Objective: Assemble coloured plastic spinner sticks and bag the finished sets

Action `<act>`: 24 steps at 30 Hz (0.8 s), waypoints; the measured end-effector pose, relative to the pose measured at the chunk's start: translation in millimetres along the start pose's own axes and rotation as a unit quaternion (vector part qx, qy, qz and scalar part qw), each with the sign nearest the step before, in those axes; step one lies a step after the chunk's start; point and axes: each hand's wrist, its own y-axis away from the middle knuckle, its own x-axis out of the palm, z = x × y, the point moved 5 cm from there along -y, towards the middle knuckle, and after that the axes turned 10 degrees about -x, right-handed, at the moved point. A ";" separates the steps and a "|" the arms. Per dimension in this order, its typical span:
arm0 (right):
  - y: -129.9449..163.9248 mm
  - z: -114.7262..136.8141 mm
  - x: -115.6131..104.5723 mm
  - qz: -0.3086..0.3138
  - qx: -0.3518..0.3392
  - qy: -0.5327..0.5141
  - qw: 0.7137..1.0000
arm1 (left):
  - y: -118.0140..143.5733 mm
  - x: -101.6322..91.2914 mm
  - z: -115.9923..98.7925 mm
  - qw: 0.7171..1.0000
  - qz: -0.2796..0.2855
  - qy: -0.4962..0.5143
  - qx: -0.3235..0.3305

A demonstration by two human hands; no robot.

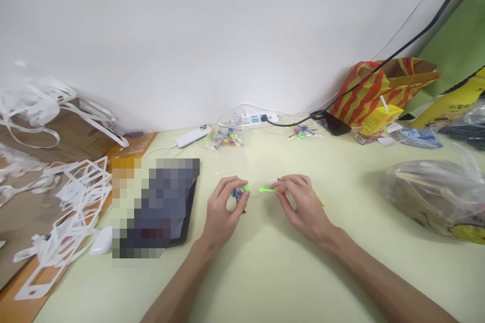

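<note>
Two hands over a pale yellow-green table, both low and near its middle. Left hand curled, fingertips pinched on a small cluster of blue and green plastic pieces; number of pieces in the cluster too small to count. Right hand pinched with thumb and forefinger pressed together on the tail of one green plastic stick, its arrow-shaped tip pointing left toward the cluster, a short gap between the two. Something thin and yellowish poking out from under the right hand, unclear what.

Two clear bags of coloured sticks farther back near the wall: one bag behind the left hand, another bag behind the right. One white power strip between them with a black cable running up to the right. One white phone lying face down. One dark tablet just left of the left hand, one white mouse beside it. One red-and-yellow striped bag, one yellow drink carton with a straw, one large crinkled plastic bag at right. Heap of white cut-out frames at left
</note>
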 end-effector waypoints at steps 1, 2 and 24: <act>0.7 -0.5 0.9 -0.010 0.016 -0.032 0.999 | 0.2 0.1 -1.3 1.000 0.004 0.004 0.007; 1.4 -0.6 2.6 -0.016 0.033 -0.062 0.997 | 0.5 0.7 -2.8 1.000 0.012 0.011 0.015; 6.8 3.1 30.7 -0.039 0.313 -0.535 0.784 | 6.9 18.0 -5.7 0.957 0.140 0.239 -0.083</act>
